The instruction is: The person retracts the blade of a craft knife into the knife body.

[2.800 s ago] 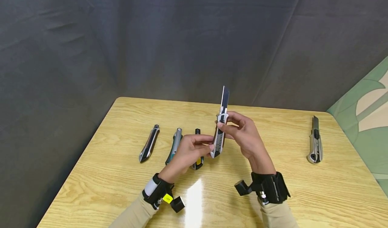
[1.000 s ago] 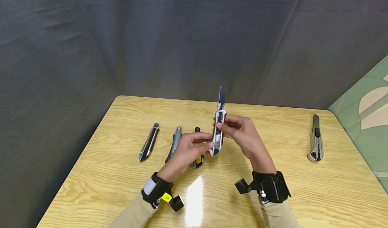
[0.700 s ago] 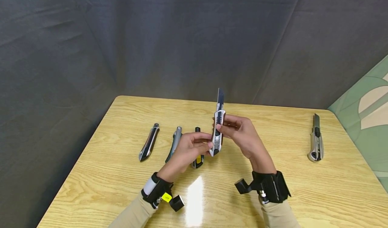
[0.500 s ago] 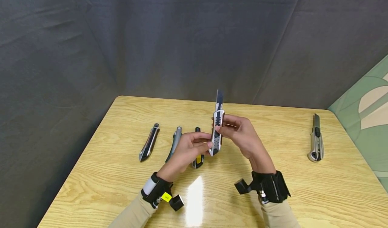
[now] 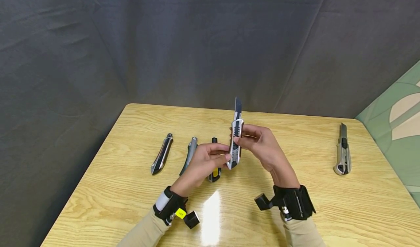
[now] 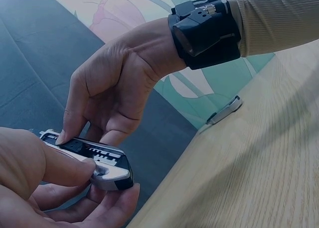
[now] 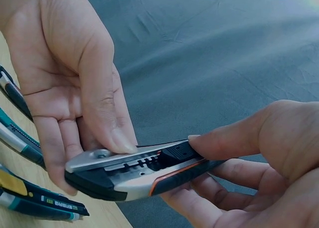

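Both hands hold a silver and black snap-off utility knife (image 5: 237, 128) above the table, its dark blade (image 5: 238, 106) sticking out and pointing up, away from the person. My left hand (image 5: 205, 163) pinches the butt end of the handle between thumb and fingers. Higher up, my right hand (image 5: 262, 145) grips the handle, with the thumb on the black slider (image 7: 174, 154), which sits partway along its toothed slot. Orange trim lines the handle in the right wrist view.
On the wooden table (image 5: 105, 199), a black and silver utility knife (image 5: 162, 154), a teal-grey one (image 5: 190, 154) and a black-yellow one (image 5: 214, 174) lie left of centre, the last two partly behind the left hand. A silver utility knife (image 5: 342, 157) lies far right. A dark curtain (image 5: 210, 50) hangs behind.
The right thumb has slid down the handle with the slider, and less blade sticks out than 2.8 s ago. The knife has shifted slightly left. Over the last half second it hardly moves.
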A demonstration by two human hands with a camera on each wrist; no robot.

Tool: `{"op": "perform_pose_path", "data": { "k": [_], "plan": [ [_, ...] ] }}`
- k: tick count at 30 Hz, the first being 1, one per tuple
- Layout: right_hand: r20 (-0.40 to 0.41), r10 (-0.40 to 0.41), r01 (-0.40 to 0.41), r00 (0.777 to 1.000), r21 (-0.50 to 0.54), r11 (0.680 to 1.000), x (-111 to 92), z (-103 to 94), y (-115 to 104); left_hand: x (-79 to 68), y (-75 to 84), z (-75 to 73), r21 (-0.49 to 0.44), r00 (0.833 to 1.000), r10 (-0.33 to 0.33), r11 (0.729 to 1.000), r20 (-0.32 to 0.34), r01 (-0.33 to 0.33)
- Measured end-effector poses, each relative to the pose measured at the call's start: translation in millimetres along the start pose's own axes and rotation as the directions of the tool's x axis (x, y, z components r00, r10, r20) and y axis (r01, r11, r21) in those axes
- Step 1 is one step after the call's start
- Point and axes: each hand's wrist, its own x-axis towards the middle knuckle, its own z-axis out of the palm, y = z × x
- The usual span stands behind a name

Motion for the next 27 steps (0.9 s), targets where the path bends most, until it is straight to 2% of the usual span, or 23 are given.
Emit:
{"op": "perform_pose_path", "data": {
  "k": [8, 27],
  "plan": [
    [0.001, 0.002, -0.002, 1.000, -0.031, 1.000, -0.7, 2.4, -1.4, -0.4, 1.4, -0.5, 0.010, 1.000, -0.010, 1.000, -0.019, 0.010],
    [0.062, -0.025, 0.025, 0.998, -0.001, 1.000, 0.8, 3.5, 2.1, 0.5, 5.0, -1.7, 0.051, 1.000, 0.006, 0.999, -0.026, -0.004]
  ]
}}
